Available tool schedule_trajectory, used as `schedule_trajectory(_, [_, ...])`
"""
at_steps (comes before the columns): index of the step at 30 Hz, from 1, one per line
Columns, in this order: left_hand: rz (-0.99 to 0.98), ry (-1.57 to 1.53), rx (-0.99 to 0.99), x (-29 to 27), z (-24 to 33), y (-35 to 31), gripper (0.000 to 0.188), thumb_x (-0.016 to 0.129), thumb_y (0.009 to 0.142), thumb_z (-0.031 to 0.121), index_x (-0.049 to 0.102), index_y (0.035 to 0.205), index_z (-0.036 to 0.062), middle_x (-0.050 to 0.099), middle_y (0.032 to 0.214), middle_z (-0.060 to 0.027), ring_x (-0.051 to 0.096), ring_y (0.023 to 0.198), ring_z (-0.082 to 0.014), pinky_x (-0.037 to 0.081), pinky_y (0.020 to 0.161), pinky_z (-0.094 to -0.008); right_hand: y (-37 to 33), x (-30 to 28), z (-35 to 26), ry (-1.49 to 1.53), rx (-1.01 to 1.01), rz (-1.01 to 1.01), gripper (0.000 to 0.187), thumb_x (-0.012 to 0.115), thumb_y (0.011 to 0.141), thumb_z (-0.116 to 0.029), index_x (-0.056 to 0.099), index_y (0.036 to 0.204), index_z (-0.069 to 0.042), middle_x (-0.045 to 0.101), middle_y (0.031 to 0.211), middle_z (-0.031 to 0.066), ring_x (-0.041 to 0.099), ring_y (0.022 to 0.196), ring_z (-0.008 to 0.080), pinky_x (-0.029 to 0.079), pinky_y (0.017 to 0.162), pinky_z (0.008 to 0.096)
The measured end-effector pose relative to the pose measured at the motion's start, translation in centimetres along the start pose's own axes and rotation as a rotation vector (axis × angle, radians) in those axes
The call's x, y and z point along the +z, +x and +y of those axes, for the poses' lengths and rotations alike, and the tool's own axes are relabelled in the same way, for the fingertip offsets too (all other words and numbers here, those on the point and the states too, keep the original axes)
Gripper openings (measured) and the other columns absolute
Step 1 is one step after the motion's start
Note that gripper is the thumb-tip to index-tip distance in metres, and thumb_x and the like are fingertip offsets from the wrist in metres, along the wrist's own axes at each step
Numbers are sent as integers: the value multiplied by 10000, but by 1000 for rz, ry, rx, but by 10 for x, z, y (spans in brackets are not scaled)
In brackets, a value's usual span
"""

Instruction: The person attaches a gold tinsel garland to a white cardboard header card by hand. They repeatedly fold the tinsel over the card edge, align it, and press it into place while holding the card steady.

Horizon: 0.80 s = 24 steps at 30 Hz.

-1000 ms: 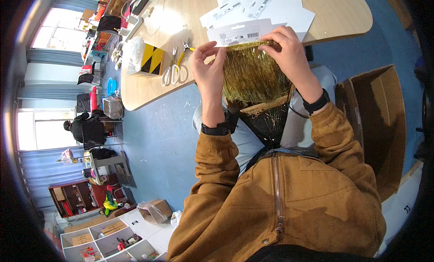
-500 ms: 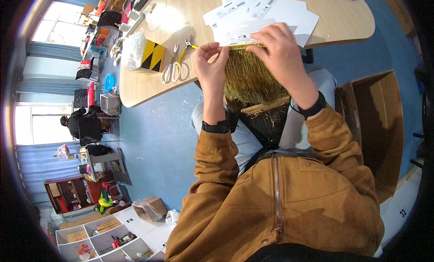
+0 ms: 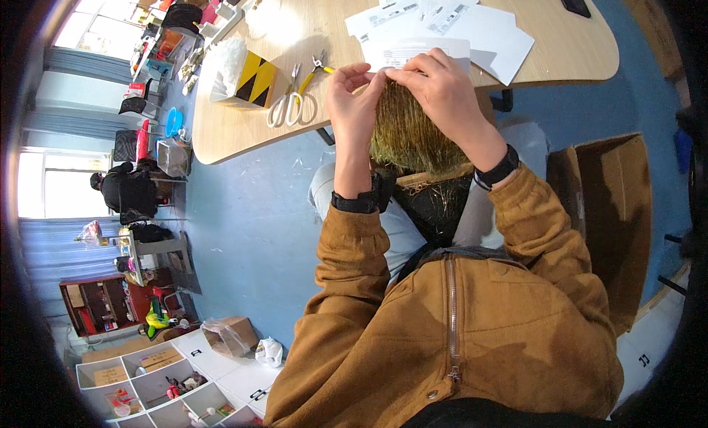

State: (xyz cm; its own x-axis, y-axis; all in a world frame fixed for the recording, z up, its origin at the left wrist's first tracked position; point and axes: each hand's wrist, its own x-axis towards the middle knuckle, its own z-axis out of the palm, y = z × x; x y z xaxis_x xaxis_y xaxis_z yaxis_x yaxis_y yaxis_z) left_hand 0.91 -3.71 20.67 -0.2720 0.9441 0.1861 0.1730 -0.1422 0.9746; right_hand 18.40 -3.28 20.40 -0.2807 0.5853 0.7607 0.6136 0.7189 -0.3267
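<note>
My left hand (image 3: 352,92) is closed, its thumb and forefinger pinched together at the near edge of the table. My right hand (image 3: 442,88) is pinched too, its fingertips meeting those of the left. What lies between them is too small to make out. Right below the fingers hangs a thick gold tinsel fringe (image 3: 409,133), over my lap. A white printed card (image 3: 446,48) lies just beyond my fingertips, partly covered by my right hand.
White papers with printed labels (image 3: 487,29) spread across the wooden table (image 3: 317,22). White-handled scissors (image 3: 302,112), yellow-handled cutters (image 3: 317,68) and a yellow-and-black striped box (image 3: 254,81) stand to the left. An open cardboard box (image 3: 612,206) is on the right. Another person (image 3: 127,192) sits far left.
My right hand has moved left along the fringe's top, closing its fingers against my left hand's. The view has shifted slightly, bringing some gold tinsel into sight at the table's far right.
</note>
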Motion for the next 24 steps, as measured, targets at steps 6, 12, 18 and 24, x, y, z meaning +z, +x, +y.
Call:
schedule_trajectory(6, [53, -15, -20, -6, -5, 1, 268, 756, 942, 121, 638, 1121, -40, 683, 946, -74, 651, 831, -118, 539, 738, -258, 0, 2, 3, -45, -42, 12, 254, 711, 823, -80, 796, 1058, -124, 635, 924, -2, 594, 929, 199, 537, 840, 333])
schedule_trajectory(12, [50, 526, 90, -15, -2, -2, 415, 715, 980, 361, 738, 1077, -42, 696, 970, -183, 629, 951, -268, 497, 890, -396, -3, 5, 4, -39, -34, 12, 271, 715, 806, -51, 798, 1052, -128, 632, 921, -3, 593, 914, 202, 541, 835, 344])
schedule_trajectory(18, [-63, 624, 50, -14, 3, -4, 544, 755, 915, 494, 767, 1058, -32, 688, 1027, -220, 541, 1101, -335, 398, 999, -441, -4, 5, 7, 1, -29, 16, 330, 740, 798, 1, 800, 1091, -140, 661, 961, 3, 611, 943, 215, 548, 802, 345])
schedule_trajectory(24, [22, 374, -24, -9, -8, -5, 522, 808, 898, 404, 720, 1092, -72, 722, 1012, -204, 624, 994, -285, 490, 906, -417, -5, 4, 9, 17, -38, 37, 322, 753, 795, 2, 802, 1082, -136, 681, 974, 3, 614, 945, 214, 551, 805, 339])
